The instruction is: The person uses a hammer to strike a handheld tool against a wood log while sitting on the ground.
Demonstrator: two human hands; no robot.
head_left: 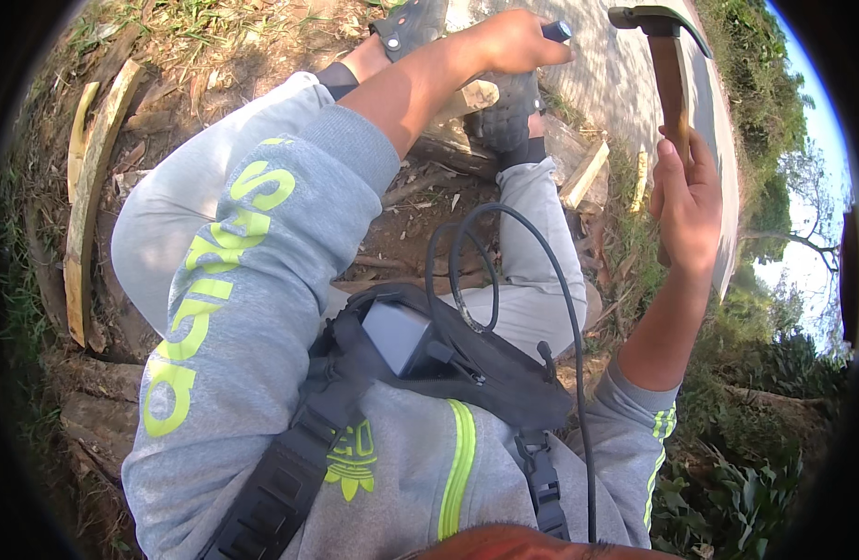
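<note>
My right hand [688,201] is raised at the right and grips the brown wooden handle of a claw hammer [670,70], whose dark metal head points up near the top edge. My left hand [515,42] reaches forward at the top centre, closed around a dark rod-like tool [557,31] whose tip sticks out past my fingers. It is held over a pale piece of wood [473,96] lying between my black shoes [504,117]. What the tool's lower end touches is hidden by my hand.
I sit on bare ground in grey trousers and a grey sweatshirt, with a black chest pouch [448,359] and cable [490,261]. Curved wooden slats [89,187] lie at the left, wood offcuts [586,173] by my right leg, a paved path [616,65] ahead, plants at the right.
</note>
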